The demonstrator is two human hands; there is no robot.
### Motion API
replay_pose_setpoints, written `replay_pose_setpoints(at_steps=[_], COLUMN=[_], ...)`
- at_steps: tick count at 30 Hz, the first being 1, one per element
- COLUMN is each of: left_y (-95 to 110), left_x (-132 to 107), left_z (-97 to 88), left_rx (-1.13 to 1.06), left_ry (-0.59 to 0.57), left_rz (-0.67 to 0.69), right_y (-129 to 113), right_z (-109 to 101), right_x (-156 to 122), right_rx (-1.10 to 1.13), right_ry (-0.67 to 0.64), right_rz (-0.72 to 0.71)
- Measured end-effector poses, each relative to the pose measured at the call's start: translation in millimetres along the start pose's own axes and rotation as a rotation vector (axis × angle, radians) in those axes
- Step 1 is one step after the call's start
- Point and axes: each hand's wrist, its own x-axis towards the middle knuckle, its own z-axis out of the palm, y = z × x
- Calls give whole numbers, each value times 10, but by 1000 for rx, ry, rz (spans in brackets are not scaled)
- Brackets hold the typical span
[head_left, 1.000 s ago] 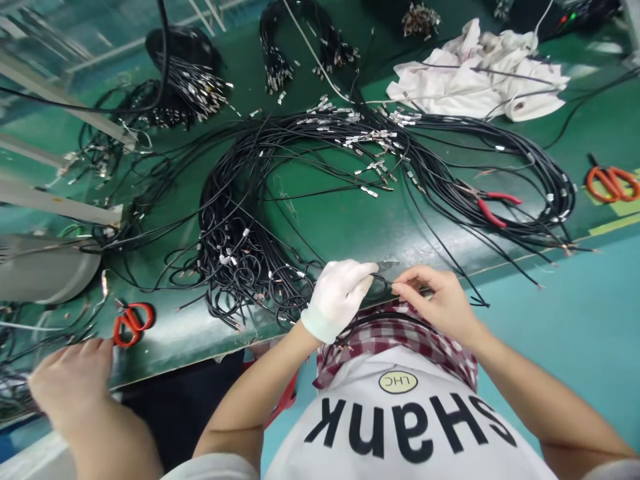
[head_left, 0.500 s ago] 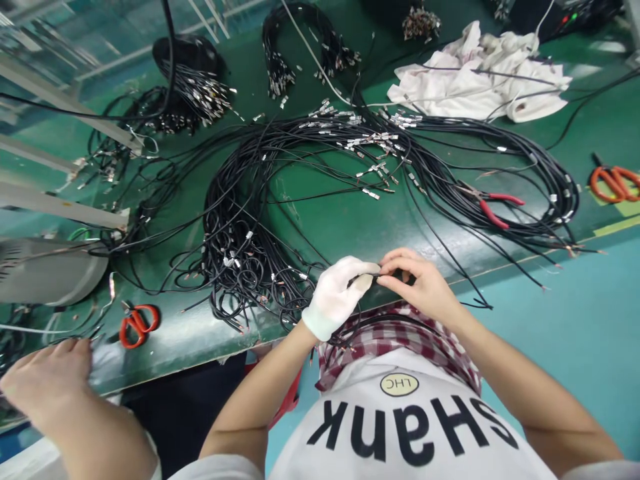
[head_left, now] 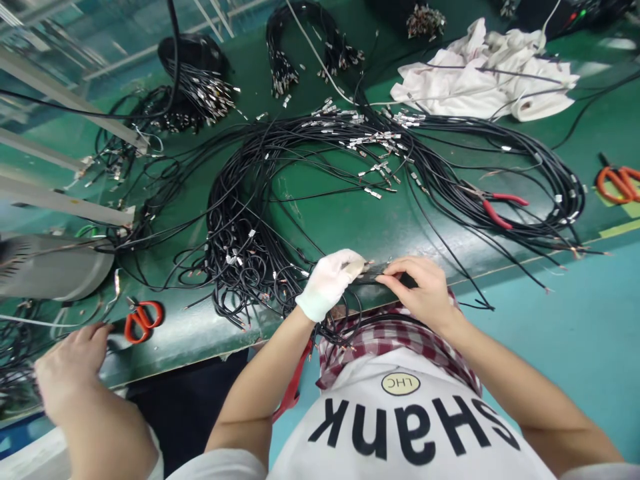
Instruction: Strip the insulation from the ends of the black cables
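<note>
My left hand (head_left: 330, 283), in a white glove, is closed in a pinch on a black cable (head_left: 371, 274) at the front edge of the table. Copper-coloured ends seem to show beside its fingertips. From the right, my bare right hand (head_left: 423, 288) pinches the same cable between thumb and fingers. Only a short stretch of it shows between the hands. More black cable (head_left: 387, 319) lies across my lap, over a red-and-white checked cloth (head_left: 440, 337). A dense bundle of black cables (head_left: 240, 207) with metal terminals curves behind and left of my hands.
Red-handled pliers (head_left: 497, 207) lie on the right cable coil. Orange-handled scissors (head_left: 143, 320) lie at left, another orange pair (head_left: 617, 183) at far right. A crumpled white cloth (head_left: 480, 83) is at the back. At lower left, another person's hand (head_left: 75, 360) rests near the table edge.
My hands have moved slightly apart, exposing more cable between them. The other person's hand at left has shifted right, towards the scissors.
</note>
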Motion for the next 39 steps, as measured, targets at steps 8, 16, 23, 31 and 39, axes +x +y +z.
replay_pose_setpoints(at_steps=[8, 16, 23, 31, 39], left_y=[285, 444, 364, 438, 353], left_x=[-193, -264, -276, -372, -471], left_z=[142, 369, 475, 430, 437], left_rx=[-166, 137, 237, 85, -50], left_ry=[140, -27, -117, -77, -64], left_rz=[-30, 88, 125, -31, -120], right_y=[14, -183, 136, 1247, 926], right_z=[-72, -376, -979, -1887, -1769], right_x=[6, 37, 223, 768, 727], right_rx=[65, 168, -21, -668, -505], right_ry=[-171, -7, -273, -155, 27], right_rz=[169, -7, -59, 176, 165])
